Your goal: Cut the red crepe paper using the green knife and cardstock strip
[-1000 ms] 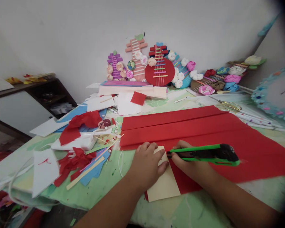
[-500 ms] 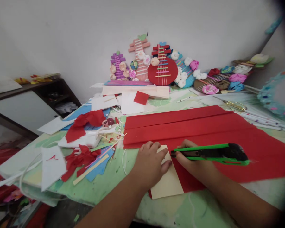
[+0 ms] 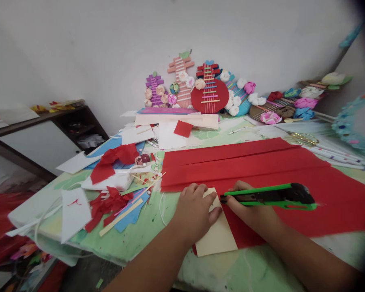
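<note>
My left hand (image 3: 196, 211) lies with fingers stretched over a cream card (image 3: 217, 233), pressing it down on red paper (image 3: 261, 170). In my right hand (image 3: 252, 215) is a green and black utility knife (image 3: 267, 195), gripped near its front end. The knife's tip is at the card's right edge, close to my left thumb; whether the blade touches the paper I cannot tell. The red paper spreads wide across the table, with long fold lines, and a bit of it shows at the card's lower left corner.
Paper scraps (image 3: 111, 202) and strips lie on the left of the green-covered table (image 3: 146, 243). Lute-shaped crafts (image 3: 209, 95) lean against the wall. Scissors (image 3: 302, 137) and white sticks (image 3: 337, 157) lie at the right. A low cabinet (image 3: 42, 148) stands left.
The view has shifted a little, so the table and crafts appear slightly lower and further right. Both hands, the knife and the card keep nearly the same places relative to each other.
</note>
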{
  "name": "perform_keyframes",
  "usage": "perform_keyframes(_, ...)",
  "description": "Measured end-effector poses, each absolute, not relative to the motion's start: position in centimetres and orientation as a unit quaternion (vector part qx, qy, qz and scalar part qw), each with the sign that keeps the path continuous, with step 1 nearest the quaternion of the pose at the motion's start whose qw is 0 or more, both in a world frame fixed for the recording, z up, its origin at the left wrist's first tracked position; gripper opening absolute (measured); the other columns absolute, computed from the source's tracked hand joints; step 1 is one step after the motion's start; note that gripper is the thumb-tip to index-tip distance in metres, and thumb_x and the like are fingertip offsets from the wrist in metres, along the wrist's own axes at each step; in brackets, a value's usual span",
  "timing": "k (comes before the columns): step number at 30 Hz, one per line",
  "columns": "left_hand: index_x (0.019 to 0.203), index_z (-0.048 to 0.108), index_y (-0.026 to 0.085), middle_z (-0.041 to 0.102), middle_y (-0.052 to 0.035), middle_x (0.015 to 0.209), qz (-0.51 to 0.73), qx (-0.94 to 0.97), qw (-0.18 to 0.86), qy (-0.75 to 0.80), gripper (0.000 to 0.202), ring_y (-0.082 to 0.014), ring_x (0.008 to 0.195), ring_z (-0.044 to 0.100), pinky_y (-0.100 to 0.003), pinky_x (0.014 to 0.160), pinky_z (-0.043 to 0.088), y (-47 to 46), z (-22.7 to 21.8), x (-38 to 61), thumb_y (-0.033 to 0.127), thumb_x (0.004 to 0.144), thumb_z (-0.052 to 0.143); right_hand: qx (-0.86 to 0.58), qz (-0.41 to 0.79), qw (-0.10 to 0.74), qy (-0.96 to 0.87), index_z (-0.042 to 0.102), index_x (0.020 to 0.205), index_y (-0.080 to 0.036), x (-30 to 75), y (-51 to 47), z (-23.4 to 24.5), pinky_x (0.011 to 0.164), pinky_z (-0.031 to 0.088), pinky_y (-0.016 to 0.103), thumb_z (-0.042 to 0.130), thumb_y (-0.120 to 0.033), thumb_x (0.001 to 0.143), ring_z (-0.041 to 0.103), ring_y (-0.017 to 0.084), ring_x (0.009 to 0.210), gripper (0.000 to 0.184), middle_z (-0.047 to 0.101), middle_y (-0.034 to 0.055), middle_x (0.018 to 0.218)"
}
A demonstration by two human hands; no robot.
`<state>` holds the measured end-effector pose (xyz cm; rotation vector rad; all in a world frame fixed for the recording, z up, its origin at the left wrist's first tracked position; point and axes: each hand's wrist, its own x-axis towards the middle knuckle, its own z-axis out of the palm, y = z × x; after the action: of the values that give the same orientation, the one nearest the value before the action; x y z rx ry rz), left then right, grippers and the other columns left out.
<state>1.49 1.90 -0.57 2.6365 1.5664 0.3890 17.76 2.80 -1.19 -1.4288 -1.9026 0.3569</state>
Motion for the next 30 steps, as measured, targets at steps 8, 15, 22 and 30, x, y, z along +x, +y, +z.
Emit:
perform_keyframes(8,0.105,0.054,0.024,0.052,-0.0057,0.105,0.122,0.854,0.028,0.506,0.028,-0.024,0.097,0.043,-0.039,0.084,0.035,1.99,-0.58,1.55,0.038,0.081,0.05,-0.557,0.128,0.346,-0.744,0.022,0.057,-0.023,17.37,2.38,-0.97,0.045,0.034,0.024,0.041,-0.022,0.069,0.039,0.011,0.046,0.023,0.034,-0.0056,0.051)
perform_keyframes(15,0.107,0.053,0.024,0.052,-0.0054,0.106,0.123,0.854,0.031,0.504,0.029,-0.0238,0.098,0.043,-0.039,0.084,0.035,1.99,-0.55,1.46,0.039,0.082,0.05,-0.595,0.173,0.308,-0.722,0.029,0.06,-0.023,17.47,2.11,-1.36,0.047,0.036,0.024,0.046,-0.026,0.073,0.045,0.011,0.048,0.021,0.04,-0.0064,0.053)
perform_keyframes(22,0.106,0.054,0.025,0.052,-0.005,0.108,0.126,0.857,0.033,0.499,0.029,-0.0237,0.099,0.043,-0.039,0.085,0.035,2.04,-0.52,1.31,0.04,0.081,0.051,-0.589,0.159,0.328,-0.721,0.028,0.059,-0.023,17.62,2.18,-1.72,0.047,0.035,0.024,0.047,-0.027,0.073,0.043,0.01,0.047,0.024,0.038,-0.0068,0.052)
perform_keyframes(30,0.106,0.054,0.024,0.052,-0.0055,0.108,0.123,0.858,0.036,0.498,0.029,-0.0241,0.1,0.043,-0.039,0.085,0.035,2.06,-0.47,1.26,0.039,0.081,0.051,-0.573,0.154,0.371,-0.714,0.029,0.057,-0.023,17.57,2.24,-1.37,0.046,0.035,0.024,0.047,-0.023,0.069,0.042,0.011,0.047,0.023,0.037,-0.0055,0.05)
